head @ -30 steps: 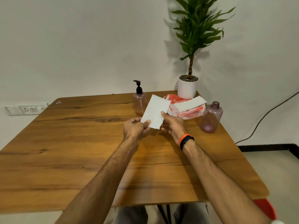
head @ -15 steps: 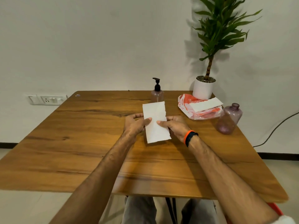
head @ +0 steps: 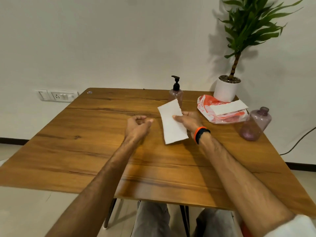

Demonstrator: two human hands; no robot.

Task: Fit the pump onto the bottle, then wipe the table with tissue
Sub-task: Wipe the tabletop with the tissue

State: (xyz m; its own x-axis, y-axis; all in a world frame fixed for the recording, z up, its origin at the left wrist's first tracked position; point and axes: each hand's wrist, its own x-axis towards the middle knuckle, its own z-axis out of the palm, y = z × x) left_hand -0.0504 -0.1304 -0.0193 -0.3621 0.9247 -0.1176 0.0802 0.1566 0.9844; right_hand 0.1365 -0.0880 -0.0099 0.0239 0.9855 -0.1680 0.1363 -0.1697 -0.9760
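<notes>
Lengthwise, tissue (head: 172,123) (right hand (head: 188,121)) pointing away.

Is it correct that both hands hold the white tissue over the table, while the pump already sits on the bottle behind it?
Not quite. In the head view only the right hand holds the white tissue over the table; the left hand is apart from it, loosely curled and holding nothing. The rest stands: the pump sits on the bottle behind the tissue.

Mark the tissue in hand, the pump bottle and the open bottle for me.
tissue (head: 172,127), head view, middle of the white sheet.
pump bottle (head: 175,95), head view, clear body below the black pump.
open bottle (head: 254,124), head view, purple body, lying tilted by the table edge.
</notes>
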